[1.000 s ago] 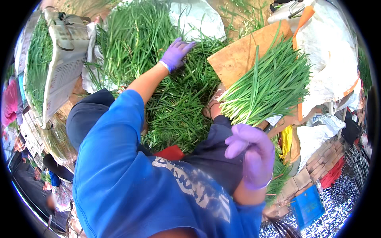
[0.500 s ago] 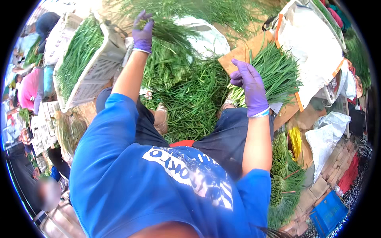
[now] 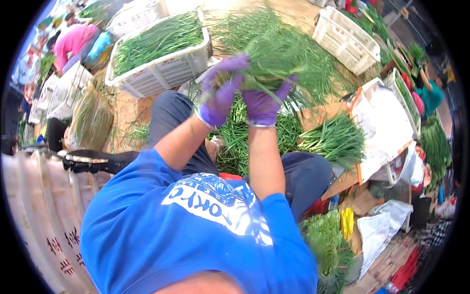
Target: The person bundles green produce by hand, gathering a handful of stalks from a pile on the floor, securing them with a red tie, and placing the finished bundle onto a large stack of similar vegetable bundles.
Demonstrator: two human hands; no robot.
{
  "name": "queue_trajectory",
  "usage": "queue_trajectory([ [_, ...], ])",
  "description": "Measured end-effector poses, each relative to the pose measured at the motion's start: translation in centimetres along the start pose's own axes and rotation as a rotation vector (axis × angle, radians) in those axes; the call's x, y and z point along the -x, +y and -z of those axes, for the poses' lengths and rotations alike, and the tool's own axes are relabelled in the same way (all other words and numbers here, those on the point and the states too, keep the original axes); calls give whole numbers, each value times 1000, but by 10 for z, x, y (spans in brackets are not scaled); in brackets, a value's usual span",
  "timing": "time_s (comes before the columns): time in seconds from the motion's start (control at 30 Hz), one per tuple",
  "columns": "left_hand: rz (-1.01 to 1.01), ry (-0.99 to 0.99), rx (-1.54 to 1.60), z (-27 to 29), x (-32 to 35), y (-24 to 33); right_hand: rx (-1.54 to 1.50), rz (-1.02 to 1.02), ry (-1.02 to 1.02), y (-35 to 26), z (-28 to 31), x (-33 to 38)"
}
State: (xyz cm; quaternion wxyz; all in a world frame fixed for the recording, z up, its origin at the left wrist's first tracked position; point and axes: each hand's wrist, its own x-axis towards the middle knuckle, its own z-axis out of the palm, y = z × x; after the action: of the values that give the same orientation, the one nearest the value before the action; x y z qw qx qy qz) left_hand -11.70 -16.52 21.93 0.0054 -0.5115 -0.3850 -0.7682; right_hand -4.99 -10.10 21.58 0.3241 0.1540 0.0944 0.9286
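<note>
Both hands wear purple gloves and are raised together in front of the person's chest. The left hand (image 3: pixel 223 93) has its grip clamped around the stem end of a bunch of green chives (image 3: pixel 279 54), fingers wrapped over the top of it. The right hand (image 3: pixel 264 105) sits just beside the left, touching it, its grip also closed on the underside of the same bunch. The bunch lies across both palms, with its cut ends at the left hand and its thin leaves fanning out up and to the right, well past the right hand's fingertips.

Below the hands, between the person's knees, a loose heap of chives (image 3: pixel 235 142) covers the ground. To the right of it a second tidy bundle of chives (image 3: pixel 338 139) rests on a brown cardboard sheet (image 3: pixel 313 117), leaves pointing right. Beyond that sheet lies a white sack (image 3: pixel 382 117) with an orange edge.

Up and to the left of the hands stands a white plastic crate (image 3: pixel 161 73) filled with greens, on the ground near the person's left knee. Another white crate (image 3: pixel 345 39) stands at the upper right, apart from the bunch. The person wears a blue shirt (image 3: pixel 196 235) and dark trousers (image 3: pixel 169 117). At the lower right, a further pile of greens (image 3: pixel 323 245) lies beside a white plastic bag (image 3: pixel 382 228).
</note>
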Motion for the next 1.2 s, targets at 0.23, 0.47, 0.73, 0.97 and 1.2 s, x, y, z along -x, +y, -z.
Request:
queue_trajectory([
  [0.23, 105, -275, -137, 48, 56, 55, 569, 163, -28, -26, 52, 2],
  [0.47, 125, -330, 57, 75, 79, 63, 561, -59, 0, -41, 1, 3],
  [0.73, 580, -530, -314, 104, 107, 20, 1656, 57, -124, -76, -46, -18],
  [0.97, 118, -187, -86, 91, 20, 45, 1695, -159, -231, -68, -63, -15],
  [1.2, 166, -378, -370, -1, 7, 7, 1857, -144, -74, -26, -62, -14],
])
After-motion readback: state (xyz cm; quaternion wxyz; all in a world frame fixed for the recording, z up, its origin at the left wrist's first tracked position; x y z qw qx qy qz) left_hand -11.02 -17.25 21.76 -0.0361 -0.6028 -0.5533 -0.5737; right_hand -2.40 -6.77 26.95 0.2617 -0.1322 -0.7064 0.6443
